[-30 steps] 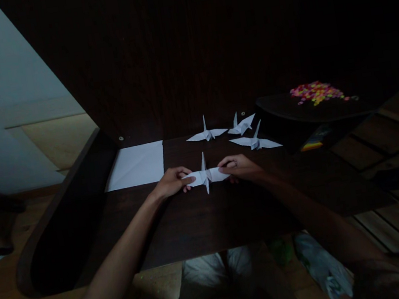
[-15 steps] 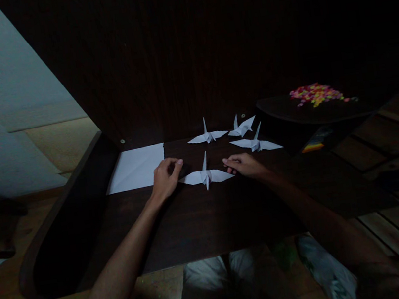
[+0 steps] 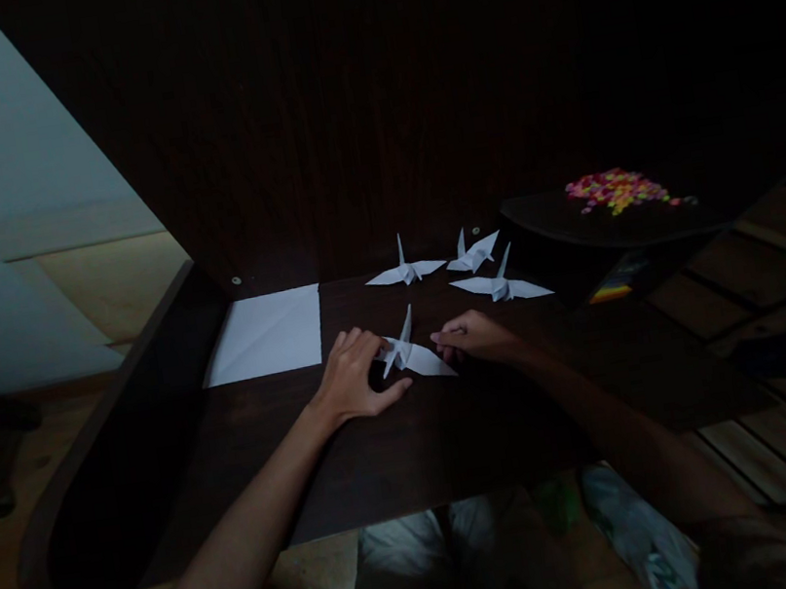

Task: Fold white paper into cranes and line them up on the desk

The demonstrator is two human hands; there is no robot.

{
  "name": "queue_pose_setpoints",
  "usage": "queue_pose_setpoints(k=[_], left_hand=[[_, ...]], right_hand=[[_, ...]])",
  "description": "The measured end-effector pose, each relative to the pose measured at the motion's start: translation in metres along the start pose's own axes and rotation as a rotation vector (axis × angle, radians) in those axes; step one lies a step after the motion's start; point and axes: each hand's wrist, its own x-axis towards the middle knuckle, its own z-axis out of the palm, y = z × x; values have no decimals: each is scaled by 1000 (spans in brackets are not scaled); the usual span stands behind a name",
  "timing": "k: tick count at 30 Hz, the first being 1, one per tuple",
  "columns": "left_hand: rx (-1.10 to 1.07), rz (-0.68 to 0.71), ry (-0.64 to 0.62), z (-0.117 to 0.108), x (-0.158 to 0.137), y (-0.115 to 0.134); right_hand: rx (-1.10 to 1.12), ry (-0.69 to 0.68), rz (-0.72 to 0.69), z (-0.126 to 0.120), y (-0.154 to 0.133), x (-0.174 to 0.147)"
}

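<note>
Slanting lengthwise down rightward, the paper crane (image 3: 413,356) points one slim tip forward; left hand (image 3: 355,377) splayed, right hand (image 3: 477,336) pinched.

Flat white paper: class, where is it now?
In the head view, the flat white paper lies at left on the desk, beyond and left of the left hand.
</note>
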Motion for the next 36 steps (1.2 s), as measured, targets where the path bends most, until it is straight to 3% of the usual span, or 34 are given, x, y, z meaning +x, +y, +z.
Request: queue_pose_setpoints(k=[4,10,12,16,24,36], left_hand=[[-38,-38,41,4,0,-6],[-227,-62,76,8,0,-15],[-252,-61,84,8,0,-17],[-264,-17,124,10,-1,-21],[-278,-7,120,12,0,-23],[-533,-123,54,22,2,-19]], right_hand=[[-56,-70,15,0,-5,-5],[13,231,-164,9,0,-1],[60,267,-222,14,2,2],[125,264,-318,23,1,4],[-11,343,-512,23,0,3],[-134,275,-569,27,-9,-5]])
